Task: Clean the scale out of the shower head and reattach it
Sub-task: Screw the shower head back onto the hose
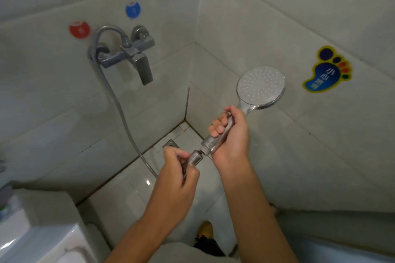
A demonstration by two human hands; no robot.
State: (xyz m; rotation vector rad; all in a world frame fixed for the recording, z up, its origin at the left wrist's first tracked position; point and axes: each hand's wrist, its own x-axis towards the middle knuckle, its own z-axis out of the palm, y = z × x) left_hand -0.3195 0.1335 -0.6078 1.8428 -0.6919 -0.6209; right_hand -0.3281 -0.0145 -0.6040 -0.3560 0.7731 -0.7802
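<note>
your left hand (181, 168) curls around the ribbed chrome hose nut (195, 157), pinching it so it can turn. your right hand (232, 132) wraps the handle of the round chrome shower head (261, 87), holding it steady in mid-air over the corner of the tiled floor (136, 190), face toward you. nut and handle thread seem just apart, though blur hides it.

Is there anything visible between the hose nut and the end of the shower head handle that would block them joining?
Nothing visible does. The left hand holds the hose nut right at the threaded end of the shower head handle, gripped by the right hand. Only a thin dark seam shows between them; no fingers cross it.
</note>
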